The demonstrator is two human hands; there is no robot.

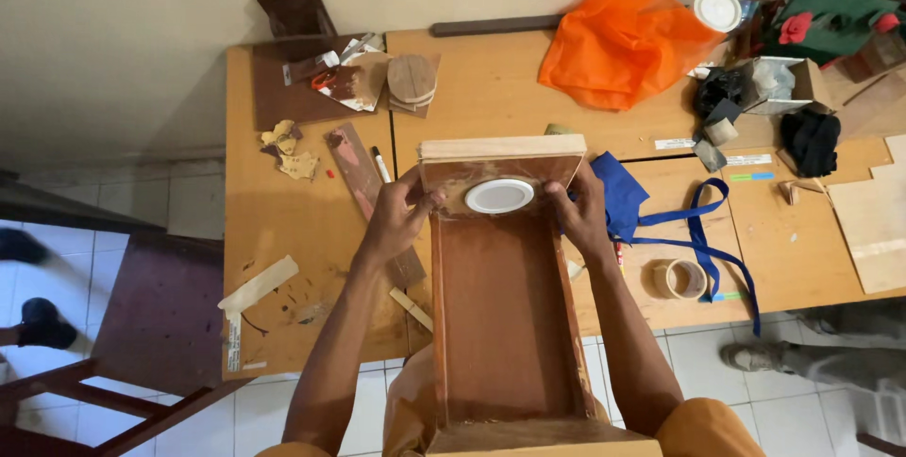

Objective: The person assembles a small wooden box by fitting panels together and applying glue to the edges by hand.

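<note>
My left hand [396, 216] and right hand [580, 212] clasp the far end of a wooden box [505, 297] at frame centre, either side of its white disc [499, 196]. Blue cloth [618, 198] lies right; orange plastic [618, 37] upper right.

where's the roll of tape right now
In the head view the roll of tape lies flat on the wooden table, to the right of the person's right hand, beside the straps of the blue bag.
</note>
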